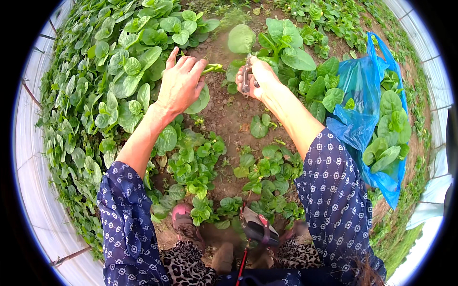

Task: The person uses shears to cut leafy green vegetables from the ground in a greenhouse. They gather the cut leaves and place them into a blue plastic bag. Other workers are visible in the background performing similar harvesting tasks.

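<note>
The left hand (180, 83) is spread loosely, fingers together and slightly curled, palm down over a green stem (212, 68) that pokes out from under its fingertips toward the right; a broad leaf (200, 101) shows below the palm, and whether the fingers actually pinch the stem cannot be told. The right hand (255, 76) is closed around a pair of small shears (245, 78), the dark handles running down through the fist and the tip pointing up at the base of a large-leaved green plant (281, 43) growing from the bare soil bed (229, 114). The two hands are near each other, with the stem between them. A dense row of leafy plants (109, 81) fills the left side of the bed, and smaller seedlings (195, 167) stand in the soil closer to the person. At the right edge of the bed lies an open blue plastic bag (358, 95) holding cut green leaves (389, 128).
</note>
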The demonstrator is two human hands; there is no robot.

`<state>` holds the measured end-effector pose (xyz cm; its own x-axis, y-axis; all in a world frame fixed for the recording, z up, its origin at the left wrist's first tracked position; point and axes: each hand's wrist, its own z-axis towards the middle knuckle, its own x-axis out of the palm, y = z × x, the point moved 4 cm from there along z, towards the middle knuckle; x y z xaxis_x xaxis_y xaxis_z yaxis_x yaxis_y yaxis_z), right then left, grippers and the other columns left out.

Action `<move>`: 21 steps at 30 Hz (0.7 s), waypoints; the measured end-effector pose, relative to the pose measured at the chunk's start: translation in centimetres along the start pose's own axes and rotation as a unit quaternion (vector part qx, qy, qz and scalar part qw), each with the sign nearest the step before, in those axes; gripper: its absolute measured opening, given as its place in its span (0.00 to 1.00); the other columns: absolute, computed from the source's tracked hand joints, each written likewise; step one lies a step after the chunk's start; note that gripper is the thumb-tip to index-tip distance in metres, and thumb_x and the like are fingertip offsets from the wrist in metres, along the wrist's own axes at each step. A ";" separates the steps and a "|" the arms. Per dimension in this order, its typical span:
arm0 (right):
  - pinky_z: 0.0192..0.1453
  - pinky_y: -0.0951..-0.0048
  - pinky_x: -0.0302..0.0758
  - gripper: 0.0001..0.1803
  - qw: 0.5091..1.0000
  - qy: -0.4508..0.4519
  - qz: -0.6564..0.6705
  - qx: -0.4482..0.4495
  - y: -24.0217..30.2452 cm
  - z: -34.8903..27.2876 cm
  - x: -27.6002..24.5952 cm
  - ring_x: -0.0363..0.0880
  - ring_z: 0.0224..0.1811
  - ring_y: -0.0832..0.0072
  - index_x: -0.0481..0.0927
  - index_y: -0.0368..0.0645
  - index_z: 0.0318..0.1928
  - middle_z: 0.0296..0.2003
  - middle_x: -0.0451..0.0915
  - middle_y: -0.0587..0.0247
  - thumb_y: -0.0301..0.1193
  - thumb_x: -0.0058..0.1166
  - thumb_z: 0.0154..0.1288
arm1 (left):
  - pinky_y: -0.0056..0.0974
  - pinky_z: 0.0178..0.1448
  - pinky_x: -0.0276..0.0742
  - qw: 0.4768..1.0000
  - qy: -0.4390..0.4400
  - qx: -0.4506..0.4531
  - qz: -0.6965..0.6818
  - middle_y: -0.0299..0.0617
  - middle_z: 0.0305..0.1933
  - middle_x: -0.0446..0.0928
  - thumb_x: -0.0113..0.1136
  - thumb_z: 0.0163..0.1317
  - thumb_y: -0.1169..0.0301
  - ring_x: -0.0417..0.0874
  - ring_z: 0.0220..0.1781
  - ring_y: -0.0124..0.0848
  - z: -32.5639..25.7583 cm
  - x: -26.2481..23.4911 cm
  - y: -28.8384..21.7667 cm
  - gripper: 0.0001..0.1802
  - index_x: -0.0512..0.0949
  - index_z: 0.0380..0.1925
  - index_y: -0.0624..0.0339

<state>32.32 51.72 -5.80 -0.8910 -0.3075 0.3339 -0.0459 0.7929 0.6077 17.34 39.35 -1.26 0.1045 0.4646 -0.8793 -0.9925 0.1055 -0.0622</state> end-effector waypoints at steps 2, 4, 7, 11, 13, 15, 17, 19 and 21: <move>0.19 0.71 0.66 0.20 0.981 -0.032 -0.172 -0.078 -0.3 -1.5 -0.5 0.68 0.17 0.78 0.66 0.45 0.37 0.22 0.69 0.67 0.47 0.31 0.79 | 0.56 0.76 0.54 1.000 0.021 0.005 0.006 0.42 0.40 0.76 0.65 0.49 0.74 0.78 0.51 0.40 -0.4 -0.3 -0.2 0.23 0.76 0.48 0.59; 0.19 0.74 0.68 0.20 0.952 0.034 -0.277 -0.125 -1.0 -4.0 -1.0 0.69 0.16 0.80 0.67 0.44 0.40 0.23 0.71 0.67 0.47 0.33 0.78 | 0.57 0.76 0.54 0.999 0.039 0.023 0.018 0.41 0.39 0.76 0.63 0.50 0.74 0.78 0.50 0.39 -0.8 -0.8 -0.6 0.21 0.76 0.47 0.59; 0.20 0.75 0.71 0.20 0.938 0.142 -0.303 -0.089 -3.2 -8.3 -3.1 0.72 0.17 0.80 0.68 0.43 0.48 0.24 0.72 0.68 0.48 0.35 0.78 | 0.59 0.75 0.54 0.995 0.061 0.066 0.042 0.40 0.39 0.76 0.59 0.53 0.75 0.79 0.49 0.37 -1.2 -1.4 -1.9 0.18 0.77 0.46 0.60; 0.20 0.75 0.72 0.27 0.959 0.081 -0.272 0.007 -6.4 -12.6 -9.1 0.74 0.18 0.77 0.68 0.45 0.53 0.26 0.74 0.66 0.56 0.36 0.76 | 0.58 0.72 0.58 0.984 0.122 0.111 0.070 0.39 0.40 0.76 0.56 0.54 0.76 0.79 0.46 0.36 -1.1 -0.7 -5.6 0.21 0.77 0.51 0.59; 0.21 0.75 0.73 0.28 0.968 0.061 -0.243 0.019 -7.4 -13.4 -11.8 0.75 0.18 0.76 0.68 0.45 0.52 0.26 0.74 0.66 0.57 0.35 0.75 | 0.57 0.70 0.61 0.978 0.131 0.154 0.059 0.42 0.45 0.77 0.55 0.56 0.75 0.81 0.46 0.37 -0.2 0.8 -8.7 0.27 0.73 0.59 0.55; 0.22 0.74 0.74 0.28 0.975 0.029 -0.220 0.025 -8.2 -13.7 -14.0 0.75 0.19 0.76 0.68 0.45 0.52 0.26 0.74 0.66 0.57 0.34 0.75 | 0.55 0.66 0.65 0.971 0.144 0.179 0.071 0.51 0.55 0.74 0.55 0.58 0.75 0.82 0.44 0.39 1.3 3.0 -11.7 0.33 0.67 0.66 0.46; 0.23 0.73 0.74 0.28 0.983 0.038 -0.177 0.019 -8.4 -13.6 -15.2 0.76 0.22 0.75 0.68 0.45 0.52 0.27 0.75 0.65 0.57 0.34 0.75 | 0.54 0.62 0.69 0.957 0.213 0.172 0.099 0.62 0.72 0.55 0.56 0.60 0.72 0.83 0.38 0.39 3.4 5.9 -13.9 0.38 0.60 0.71 0.33; 0.24 0.72 0.75 0.28 0.990 0.027 -0.137 0.019 -8.3 -13.3 -16.0 0.76 0.23 0.75 0.68 0.45 0.52 0.28 0.75 0.65 0.57 0.34 0.75 | 0.52 0.59 0.70 0.943 0.253 0.162 0.142 0.62 0.77 0.44 0.57 0.60 0.70 0.83 0.35 0.38 5.5 8.5 -15.4 0.40 0.58 0.72 0.29; 0.26 0.70 0.75 0.28 0.991 0.027 -0.127 0.007 -7.9 -13.0 -16.5 0.77 0.24 0.74 0.68 0.45 0.51 0.29 0.74 0.64 0.58 0.34 0.75 | 0.49 0.55 0.71 0.929 0.268 0.139 0.212 0.60 0.80 0.31 0.59 0.60 0.67 0.83 0.32 0.36 7.2 10.4 -16.0 0.41 0.56 0.73 0.25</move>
<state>53.24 43.68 -6.71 -0.8240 -0.5261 0.2103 -0.2725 0.6935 0.6669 34.73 48.80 -6.03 -0.4137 0.0197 -0.9102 -0.8741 0.2709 0.4032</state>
